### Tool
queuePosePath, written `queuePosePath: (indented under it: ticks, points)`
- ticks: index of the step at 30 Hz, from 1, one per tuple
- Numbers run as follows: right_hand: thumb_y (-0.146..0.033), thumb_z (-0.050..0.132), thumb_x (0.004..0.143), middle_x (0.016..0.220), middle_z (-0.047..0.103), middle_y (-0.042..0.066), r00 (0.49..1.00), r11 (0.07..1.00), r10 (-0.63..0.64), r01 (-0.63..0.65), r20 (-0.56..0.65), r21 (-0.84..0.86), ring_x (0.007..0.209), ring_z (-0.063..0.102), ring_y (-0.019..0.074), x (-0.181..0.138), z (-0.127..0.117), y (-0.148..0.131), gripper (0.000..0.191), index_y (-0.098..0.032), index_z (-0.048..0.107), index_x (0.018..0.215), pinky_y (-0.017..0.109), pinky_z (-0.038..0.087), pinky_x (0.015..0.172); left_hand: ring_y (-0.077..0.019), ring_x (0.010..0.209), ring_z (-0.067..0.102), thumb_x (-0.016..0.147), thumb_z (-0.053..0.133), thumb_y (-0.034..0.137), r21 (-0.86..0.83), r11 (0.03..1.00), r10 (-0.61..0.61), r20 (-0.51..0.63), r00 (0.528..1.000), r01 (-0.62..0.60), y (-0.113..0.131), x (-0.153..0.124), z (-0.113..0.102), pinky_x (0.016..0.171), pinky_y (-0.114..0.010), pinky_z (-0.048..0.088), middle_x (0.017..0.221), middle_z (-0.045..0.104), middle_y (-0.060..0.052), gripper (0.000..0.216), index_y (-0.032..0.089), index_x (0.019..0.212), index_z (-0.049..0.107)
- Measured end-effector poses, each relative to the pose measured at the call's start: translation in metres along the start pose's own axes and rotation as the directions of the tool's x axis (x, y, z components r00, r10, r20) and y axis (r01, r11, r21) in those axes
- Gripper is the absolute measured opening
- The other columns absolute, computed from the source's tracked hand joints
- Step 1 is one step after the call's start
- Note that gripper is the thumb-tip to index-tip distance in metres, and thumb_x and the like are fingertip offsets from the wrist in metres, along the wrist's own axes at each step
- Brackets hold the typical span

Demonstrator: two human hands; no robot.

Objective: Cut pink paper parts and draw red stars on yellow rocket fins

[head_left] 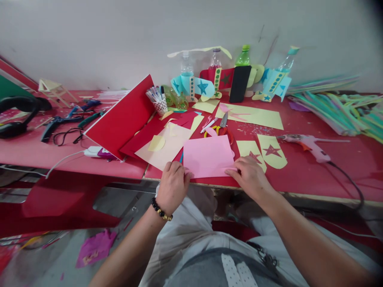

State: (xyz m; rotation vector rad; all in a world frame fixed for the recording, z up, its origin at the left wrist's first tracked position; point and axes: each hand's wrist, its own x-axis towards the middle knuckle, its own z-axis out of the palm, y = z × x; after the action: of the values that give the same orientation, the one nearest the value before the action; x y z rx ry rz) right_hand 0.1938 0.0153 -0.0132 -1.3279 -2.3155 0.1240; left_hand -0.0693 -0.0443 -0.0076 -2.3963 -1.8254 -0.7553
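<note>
A pink sheet of paper (208, 153) lies at the table's front edge, its near edge slightly raised. My left hand (174, 183) pinches its lower left corner, thumb on top. At the lower right corner, my right hand (250, 175) is closed on the paper in the same way. Left of the pink sheet rest a pale sheet (158, 153) and a cream rounded cutout (156, 143). Scissors (224, 120) with red and yellow handles are partly covered by the pink sheet. Two cream cutouts with stars, one of them this rounded piece (273, 159), lie beside my right hand.
A pink glue gun (314, 147) with its cord lies right. A red board (125, 115) leans at left near a pen cup (160, 106). Paper-decorated bottles (214, 71) and a black phone-like slab (240, 83) stand at the back. Colourful strips (338, 111) are piled right.
</note>
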Motion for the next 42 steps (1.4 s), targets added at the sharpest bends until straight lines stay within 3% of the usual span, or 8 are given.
queuePosePath:
  ticks: [11,13,15,21,26,35,39,42]
  points:
    - [-0.037,0.065,0.086,0.073,0.061,0.007,0.998,0.999,0.032,-0.031,0.047,-0.018,0.075,0.053,0.0218,0.002,0.0,-0.001,0.029,-0.018,0.059,0.064,0.034,0.042,0.069,-0.024,0.085,0.049,0.09,0.055,0.018,-0.025,1.0,-0.001,0.006,1.0,0.001,0.002,0.001,-0.004,0.081,-0.041,0.047,0.083,0.056,-0.007,0.017,0.017,0.074,0.057]
    - [-0.037,0.066,0.085,0.073,0.061,0.006,0.998,0.999,0.04,-0.039,0.056,-0.019,0.075,0.054,0.0215,0.003,0.0,-0.001,0.029,-0.018,0.059,0.063,0.034,0.042,0.069,-0.0254,0.09,0.05,0.089,0.056,0.017,-0.001,0.999,-0.035,-0.017,0.999,0.035,0.007,0.002,-0.006,0.084,-0.044,0.048,0.091,0.057,-0.009,0.007,0.015,0.084,0.06]
    - [-0.036,0.068,0.083,0.073,0.061,0.006,0.998,0.999,0.037,-0.036,0.051,-0.025,0.074,0.054,0.0215,0.004,0.0,-0.001,0.03,-0.019,0.058,0.062,0.034,0.042,0.069,-0.0279,0.103,0.051,0.089,0.053,0.012,0.006,0.999,-0.05,-0.064,0.997,0.05,0.013,0.003,-0.004,0.092,-0.047,0.047,0.108,0.058,-0.012,0.02,0.014,0.107,0.061]
    - [-0.036,0.065,0.085,0.071,0.062,0.007,1.0,0.997,-0.005,0.007,0.028,-0.071,0.072,0.053,0.0214,0.005,0.002,0.0,0.031,-0.019,0.058,0.06,0.035,0.043,0.068,-0.0247,0.135,0.041,0.092,0.036,0.004,-0.124,0.949,0.298,0.069,0.952,-0.288,0.04,-0.002,0.021,0.111,-0.042,0.04,0.14,0.052,-0.009,0.045,0.015,0.133,0.052]
    - [-0.038,0.061,0.088,0.071,0.062,0.007,1.0,0.995,-0.014,0.017,0.026,-0.1,0.071,0.054,0.0211,0.005,0.001,-0.001,0.034,-0.019,0.059,0.06,0.034,0.043,0.066,-0.0259,0.142,0.032,0.086,0.045,0.01,-0.08,0.957,0.289,0.149,0.946,-0.28,0.056,-0.013,0.037,0.119,-0.046,0.026,0.151,0.041,-0.009,0.058,0.012,0.144,0.041]
    - [-0.038,0.065,0.085,0.071,0.061,0.007,1.0,0.997,0.017,-0.015,0.026,-0.072,0.071,0.054,0.0219,0.006,-0.002,-0.003,0.032,-0.02,0.056,0.06,0.035,0.044,0.066,-0.0231,0.145,0.027,0.081,0.046,0.01,-0.028,0.965,0.263,0.156,0.952,-0.262,0.055,-0.018,0.041,0.119,-0.043,0.025,0.154,0.037,-0.005,0.064,0.016,0.144,0.041]
    - [-0.031,0.061,0.088,0.095,0.068,0.013,0.994,0.993,-0.03,0.018,-0.101,-0.118,0.092,0.059,0.0283,-0.004,-0.008,-0.017,0.016,-0.016,0.065,0.092,0.045,0.047,0.087,-0.024,0.145,0.028,0.081,0.046,0.009,-0.031,0.964,0.265,0.142,0.954,-0.263,0.056,-0.018,0.042,0.118,-0.045,0.026,0.154,0.036,-0.005,0.064,0.016,0.145,0.04]
    - [-0.023,0.051,0.093,0.128,0.063,0.016,0.965,0.968,-0.236,0.224,-0.114,-0.11,0.124,0.052,0.03,-0.022,-0.004,-0.033,0.035,-0.013,0.057,0.126,0.049,0.04,0.105,-0.0246,0.144,0.029,0.084,0.045,0.01,-0.053,0.961,0.277,0.121,0.953,-0.273,0.057,-0.019,0.042,0.119,-0.046,0.025,0.152,0.04,-0.007,0.058,0.014,0.142,0.043]
